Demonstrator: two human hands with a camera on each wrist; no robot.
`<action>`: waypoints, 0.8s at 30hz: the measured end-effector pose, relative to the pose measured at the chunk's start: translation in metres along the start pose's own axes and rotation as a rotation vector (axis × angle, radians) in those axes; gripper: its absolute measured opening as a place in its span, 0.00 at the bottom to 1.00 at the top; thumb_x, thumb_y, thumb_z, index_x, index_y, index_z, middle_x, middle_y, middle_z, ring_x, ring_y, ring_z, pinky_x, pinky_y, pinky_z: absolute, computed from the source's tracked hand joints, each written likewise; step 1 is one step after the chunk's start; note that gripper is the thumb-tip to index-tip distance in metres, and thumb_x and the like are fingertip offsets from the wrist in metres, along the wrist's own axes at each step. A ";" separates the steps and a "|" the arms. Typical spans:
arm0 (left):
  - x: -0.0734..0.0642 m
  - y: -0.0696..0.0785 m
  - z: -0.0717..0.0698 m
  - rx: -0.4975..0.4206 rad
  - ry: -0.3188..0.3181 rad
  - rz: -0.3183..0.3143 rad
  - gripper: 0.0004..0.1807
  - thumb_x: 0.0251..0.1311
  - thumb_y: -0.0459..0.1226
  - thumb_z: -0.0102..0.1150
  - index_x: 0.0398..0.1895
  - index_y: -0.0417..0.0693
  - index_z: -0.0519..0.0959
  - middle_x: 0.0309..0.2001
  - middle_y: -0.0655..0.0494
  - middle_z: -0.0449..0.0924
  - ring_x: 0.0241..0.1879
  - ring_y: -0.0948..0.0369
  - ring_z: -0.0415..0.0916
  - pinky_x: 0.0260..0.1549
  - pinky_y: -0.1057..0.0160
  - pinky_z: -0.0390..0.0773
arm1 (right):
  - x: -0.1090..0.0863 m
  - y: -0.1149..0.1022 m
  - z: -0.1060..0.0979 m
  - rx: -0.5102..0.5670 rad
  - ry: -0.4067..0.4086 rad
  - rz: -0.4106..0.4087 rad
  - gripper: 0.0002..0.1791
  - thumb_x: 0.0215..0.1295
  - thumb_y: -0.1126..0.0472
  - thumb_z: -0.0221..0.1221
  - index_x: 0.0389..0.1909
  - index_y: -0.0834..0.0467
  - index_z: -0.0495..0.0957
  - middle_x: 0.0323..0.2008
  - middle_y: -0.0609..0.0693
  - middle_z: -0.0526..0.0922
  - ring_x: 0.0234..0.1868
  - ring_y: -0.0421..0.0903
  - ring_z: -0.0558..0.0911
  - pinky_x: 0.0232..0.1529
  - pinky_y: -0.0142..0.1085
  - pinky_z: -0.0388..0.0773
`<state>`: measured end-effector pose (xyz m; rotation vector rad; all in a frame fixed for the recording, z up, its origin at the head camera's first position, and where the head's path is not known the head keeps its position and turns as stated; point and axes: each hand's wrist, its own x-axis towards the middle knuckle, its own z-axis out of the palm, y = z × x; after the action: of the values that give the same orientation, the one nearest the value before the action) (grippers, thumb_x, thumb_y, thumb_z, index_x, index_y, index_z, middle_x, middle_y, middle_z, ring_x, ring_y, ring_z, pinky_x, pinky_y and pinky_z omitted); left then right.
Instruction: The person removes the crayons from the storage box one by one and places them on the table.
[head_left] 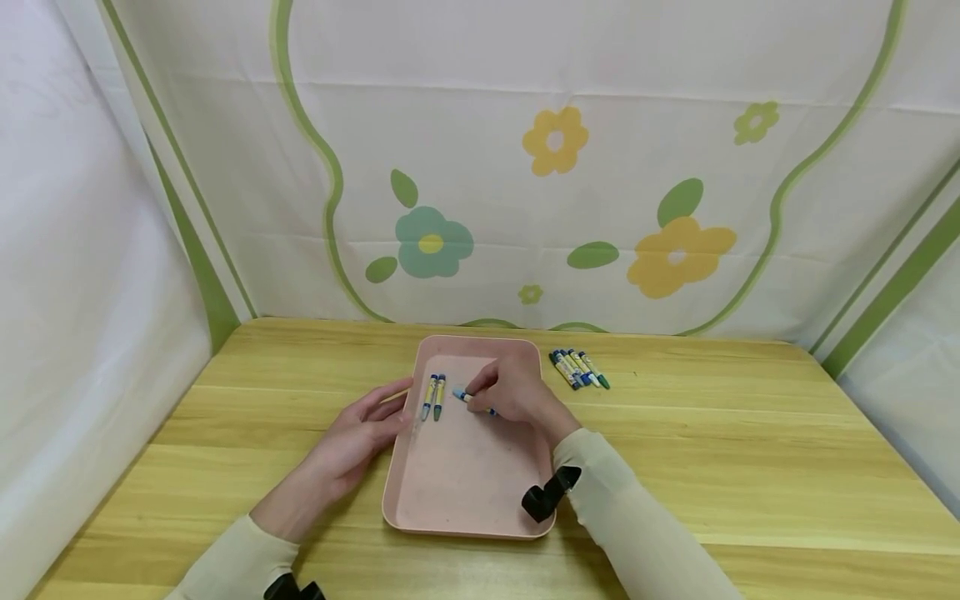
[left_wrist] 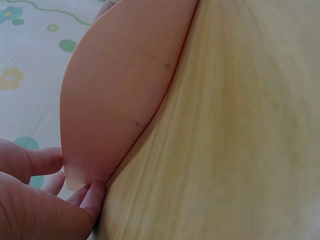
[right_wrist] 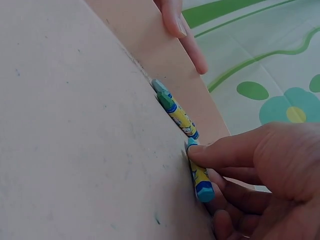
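My right hand [head_left: 513, 392] pinches a light-blue crayon [right_wrist: 201, 176] with a yellow-and-blue wrapper between thumb and fingers, low inside the pink tray [head_left: 472, 483]. Its pointed end faces left in the head view. Just left of it, a green-tipped crayon [head_left: 439, 398] and a pale-tipped crayon [head_left: 429, 397] lie side by side on the tray floor, near the left wall. My left hand [head_left: 356, 437] holds the tray's left wall, thumb at the rim and fingers against the outside. The left wrist view shows those fingertips [left_wrist: 94, 197] low on the wall, near the table.
Several more crayons [head_left: 577, 369] lie in a slanted cluster on the wooden table [head_left: 712, 467], just right of the tray's far corner. A white flowered curtain [head_left: 480, 167] stands along the table's back edge, with white cloth at both sides.
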<state>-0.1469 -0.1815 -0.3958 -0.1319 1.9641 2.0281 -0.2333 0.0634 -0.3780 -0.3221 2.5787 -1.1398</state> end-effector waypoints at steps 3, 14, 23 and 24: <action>0.000 0.000 -0.001 -0.001 0.003 -0.002 0.33 0.78 0.35 0.55 0.83 0.52 0.62 0.83 0.42 0.59 0.80 0.47 0.64 0.73 0.58 0.71 | 0.001 0.000 0.000 -0.004 0.005 -0.006 0.04 0.61 0.60 0.77 0.36 0.52 0.94 0.33 0.43 0.92 0.36 0.43 0.82 0.37 0.31 0.77; -0.002 0.000 -0.001 0.007 0.007 -0.002 0.33 0.78 0.34 0.55 0.83 0.52 0.62 0.83 0.42 0.59 0.80 0.47 0.63 0.76 0.53 0.68 | 0.002 0.000 -0.001 0.073 0.054 -0.048 0.05 0.60 0.58 0.77 0.37 0.48 0.94 0.35 0.43 0.93 0.34 0.44 0.84 0.33 0.34 0.80; -0.001 0.001 0.001 0.003 -0.006 0.005 0.33 0.78 0.34 0.55 0.83 0.51 0.62 0.83 0.42 0.59 0.79 0.47 0.64 0.71 0.60 0.72 | -0.004 -0.004 -0.011 0.162 0.096 -0.010 0.07 0.65 0.59 0.74 0.41 0.45 0.94 0.44 0.43 0.91 0.42 0.45 0.84 0.40 0.35 0.80; -0.001 0.000 0.000 0.000 -0.005 0.005 0.32 0.78 0.34 0.55 0.83 0.51 0.62 0.83 0.42 0.60 0.79 0.47 0.64 0.72 0.59 0.72 | -0.005 -0.004 -0.013 0.171 0.100 0.001 0.07 0.65 0.58 0.74 0.42 0.45 0.94 0.45 0.43 0.91 0.43 0.44 0.84 0.41 0.35 0.80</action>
<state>-0.1459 -0.1812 -0.3950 -0.1224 1.9636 2.0297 -0.2329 0.0709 -0.3658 -0.2295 2.5418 -1.3980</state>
